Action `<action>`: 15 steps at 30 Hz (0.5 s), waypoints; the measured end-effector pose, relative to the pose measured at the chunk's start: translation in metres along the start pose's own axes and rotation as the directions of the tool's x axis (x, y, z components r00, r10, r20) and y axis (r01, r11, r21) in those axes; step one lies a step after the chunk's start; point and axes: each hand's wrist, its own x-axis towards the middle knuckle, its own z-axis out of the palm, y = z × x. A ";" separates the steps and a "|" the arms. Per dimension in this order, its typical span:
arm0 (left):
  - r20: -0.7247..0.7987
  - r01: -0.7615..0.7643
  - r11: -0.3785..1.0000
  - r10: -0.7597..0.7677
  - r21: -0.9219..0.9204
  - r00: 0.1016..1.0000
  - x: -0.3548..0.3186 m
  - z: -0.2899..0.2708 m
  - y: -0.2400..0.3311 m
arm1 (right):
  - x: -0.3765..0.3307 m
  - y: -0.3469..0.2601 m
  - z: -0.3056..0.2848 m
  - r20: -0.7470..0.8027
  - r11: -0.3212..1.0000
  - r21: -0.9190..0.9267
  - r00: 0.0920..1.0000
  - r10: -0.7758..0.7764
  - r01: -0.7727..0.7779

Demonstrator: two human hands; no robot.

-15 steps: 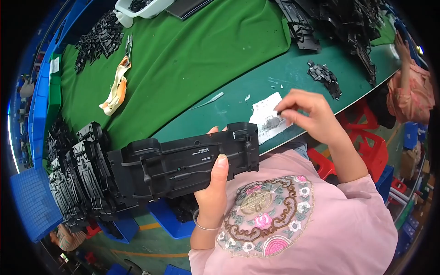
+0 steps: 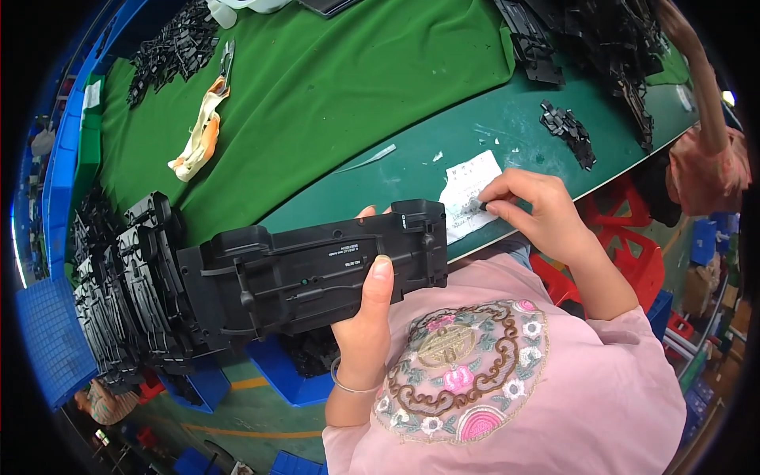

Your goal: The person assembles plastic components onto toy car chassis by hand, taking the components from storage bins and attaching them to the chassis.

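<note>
My left hand [image 2: 366, 321] grips a long black moulded plastic part [image 2: 313, 281], its thumb laid over the ribbed face and its fingers behind. The part is tilted, and its far left end overlaps a row of similar black parts [image 2: 150, 269]. To the right, my right hand [image 2: 537, 207] has thumb and forefinger pinched on a small dark piece [image 2: 482, 206], too small to name. That pinch is over a white sheet of paper [image 2: 467, 176] with a grey smudge, lying at the table's near edge.
Small black clips [image 2: 567, 133] lie heaped on the green table [image 2: 372, 176]. A green cloth [image 2: 348, 87] covers its far side, with a crumpled cream-and-orange wrap [image 2: 199, 141] and pliers-like tool [image 2: 228, 67]. Blue bins [image 2: 289, 388] stand below. Another person [image 2: 708, 170] is at right.
My right hand has come down closer to the paper, still pinching the small dark piece. The black part stays in my left hand. The view has shifted slightly.
</note>
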 end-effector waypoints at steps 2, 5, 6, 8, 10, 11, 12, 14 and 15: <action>0.044 -0.025 0.999 0.026 -0.022 0.999 0.000 -0.003 0.000 | 0.001 -0.001 0.001 -0.015 0.986 -0.128 0.994 -0.110 0.107; 0.049 -0.026 0.999 0.028 -0.039 0.998 -0.001 -0.003 0.001 | 0.003 -0.002 0.002 -0.046 0.956 -0.235 0.980 -0.192 0.176; 0.047 -0.026 0.999 0.028 -0.039 0.998 -0.001 -0.003 0.001 | 0.003 -0.002 0.004 -0.044 0.956 -0.235 0.980 -0.193 0.177; 0.062 -0.041 0.999 0.043 -0.033 0.997 0.000 -0.003 0.001 | 0.004 -0.001 0.006 -0.025 0.929 -0.312 0.976 -0.215 0.197; 0.057 -0.032 0.999 0.034 -0.037 0.998 -0.001 -0.002 0.002 | 0.005 -0.001 0.005 -0.003 0.917 -0.344 0.976 -0.218 0.204; 0.054 -0.023 0.999 0.025 -0.040 0.998 -0.001 -0.002 0.003 | 0.005 -0.002 0.005 0.016 0.903 -0.375 0.975 -0.221 0.211; 0.053 -0.022 0.999 0.024 -0.041 0.998 0.000 -0.002 0.003 | 0.006 -0.003 0.005 0.017 0.903 -0.375 0.975 -0.220 0.210; 0.078 -0.037 0.998 0.040 -0.049 0.996 0.001 -0.003 0.003 | 0.007 -0.006 0.004 -0.001 0.903 -0.373 0.973 -0.231 0.214; 0.079 -0.036 0.998 0.040 -0.049 0.996 0.001 -0.003 0.003 | 0.008 -0.005 0.004 -0.002 0.903 -0.374 0.973 -0.230 0.213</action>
